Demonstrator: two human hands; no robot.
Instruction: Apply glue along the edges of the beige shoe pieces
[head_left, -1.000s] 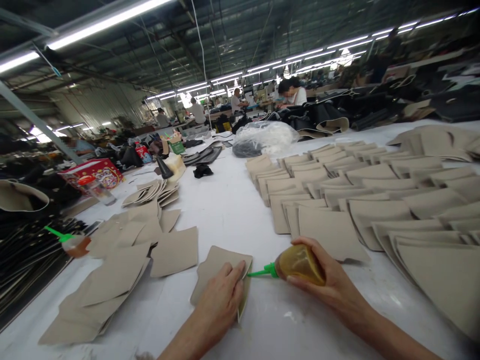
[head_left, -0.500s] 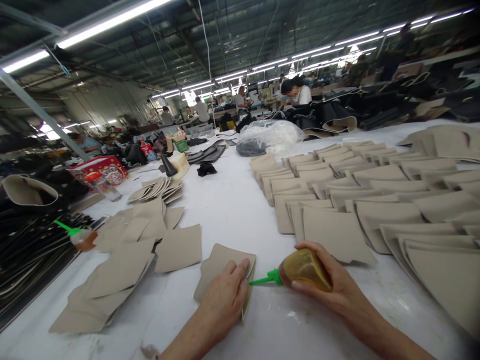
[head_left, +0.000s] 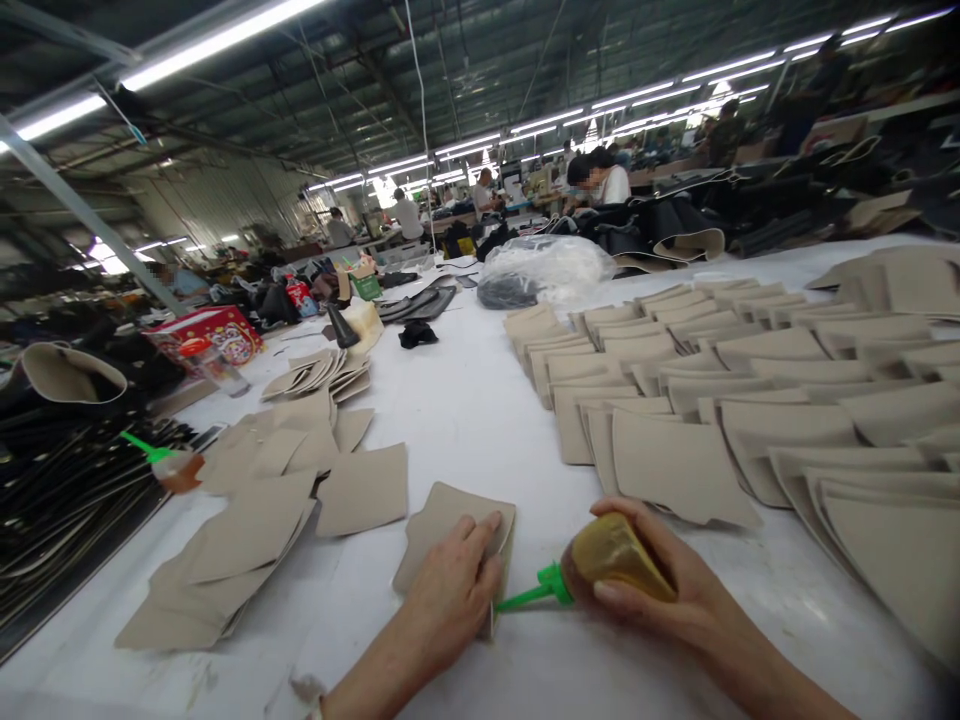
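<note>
My right hand (head_left: 660,580) is wrapped round a glue bottle (head_left: 615,570) of amber liquid, tipped on its side with the green nozzle pointing left. The nozzle tip is at the right edge of a beige leather piece (head_left: 442,520), close to my left thumb. My left hand (head_left: 454,580) presses this piece on the table, fingers on top and thumb along its edge. Whether the piece is one folded panel or two layers, I cannot tell. Just left of it lies a single flat beige piece (head_left: 364,490).
Rows of overlapping beige pieces (head_left: 667,460) cover the right side of the white table (head_left: 457,400). Loose beige pieces (head_left: 247,530) lie left, beside a second green-tipped bottle (head_left: 176,468). A clear plastic bag (head_left: 555,270) sits farther back. Several people work in the background.
The bottle's nozzle tip has slid down along the leather piece's right edge, toward me. My right hand has moved slightly down and right; my left hand keeps its hold. The view has shifted a little.
</note>
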